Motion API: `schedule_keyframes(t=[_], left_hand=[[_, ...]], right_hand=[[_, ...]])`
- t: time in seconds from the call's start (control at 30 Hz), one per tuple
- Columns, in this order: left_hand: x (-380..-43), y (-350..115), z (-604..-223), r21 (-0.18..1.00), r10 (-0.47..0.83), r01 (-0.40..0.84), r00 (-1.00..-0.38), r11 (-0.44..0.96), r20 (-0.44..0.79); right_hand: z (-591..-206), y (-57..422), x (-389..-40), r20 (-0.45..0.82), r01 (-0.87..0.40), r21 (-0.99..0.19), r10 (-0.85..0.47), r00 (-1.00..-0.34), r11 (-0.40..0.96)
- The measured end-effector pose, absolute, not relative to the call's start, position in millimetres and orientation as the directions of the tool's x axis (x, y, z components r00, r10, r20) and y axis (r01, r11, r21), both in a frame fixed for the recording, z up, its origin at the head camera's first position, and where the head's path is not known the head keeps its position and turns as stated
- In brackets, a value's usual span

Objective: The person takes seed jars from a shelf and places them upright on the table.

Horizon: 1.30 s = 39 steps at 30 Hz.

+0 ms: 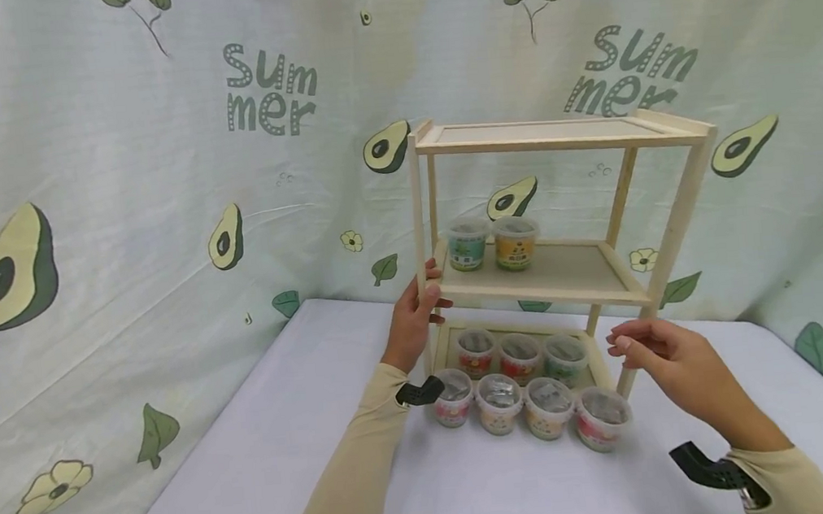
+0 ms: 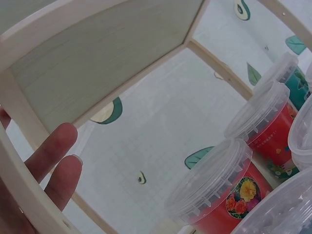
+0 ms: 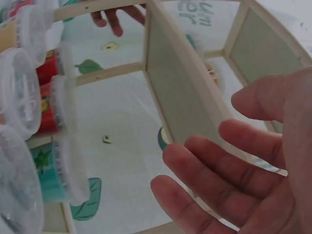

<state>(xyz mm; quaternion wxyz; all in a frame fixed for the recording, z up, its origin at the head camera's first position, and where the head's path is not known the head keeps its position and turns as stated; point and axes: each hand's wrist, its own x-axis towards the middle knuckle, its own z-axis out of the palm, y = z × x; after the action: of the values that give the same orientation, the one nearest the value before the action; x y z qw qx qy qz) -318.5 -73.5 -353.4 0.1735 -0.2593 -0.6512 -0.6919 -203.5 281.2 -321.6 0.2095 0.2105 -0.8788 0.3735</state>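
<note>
A light wooden shelf rack stands on the table, with tubs on its middle and bottom levels. My left hand grips its left front post; in the left wrist view two fingers reach past the post. My right hand is beside the right front post, holding nothing; in the right wrist view its fingers are spread and slightly bent. On the middle level sit a teal-labelled tub and a yellow-labelled tub. Red-labelled tubs and a green-labelled tub stand on the bottom level.
Several lidded tubs form a row on the white tabletop before the rack, the rightmost tub having a pink label. A curtain printed with avocados hangs behind and beside the table.
</note>
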Motion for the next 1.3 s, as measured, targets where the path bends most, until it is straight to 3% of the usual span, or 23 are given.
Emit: schedule_keyframes(t=[0.27,0.7,0.93,1.3], left_hand=[[-319,-76,-359,0.807,0.078,0.587,-0.803,-0.062,0.590],[-319,-77,-360,0.810,0.092,0.581,-0.805,-0.072,0.586],[-310,-77,-350,0.820,0.137,0.567,-0.809,-0.073,0.571],[-291,-78,-331,0.816,0.142,0.573,-0.804,-0.072,0.577]], right_hand=[[-294,269,-212,0.617,-0.623,-0.591,-0.211,-0.759,0.513],[-258,246,-233,0.577,-0.595,-0.720,-0.169,-0.799,0.356],[-246,237,-244,0.412,-0.461,-0.841,-0.217,-0.885,0.282],[-214,216,-267,0.101,-0.163,-0.924,-0.189,-0.977,0.347]])
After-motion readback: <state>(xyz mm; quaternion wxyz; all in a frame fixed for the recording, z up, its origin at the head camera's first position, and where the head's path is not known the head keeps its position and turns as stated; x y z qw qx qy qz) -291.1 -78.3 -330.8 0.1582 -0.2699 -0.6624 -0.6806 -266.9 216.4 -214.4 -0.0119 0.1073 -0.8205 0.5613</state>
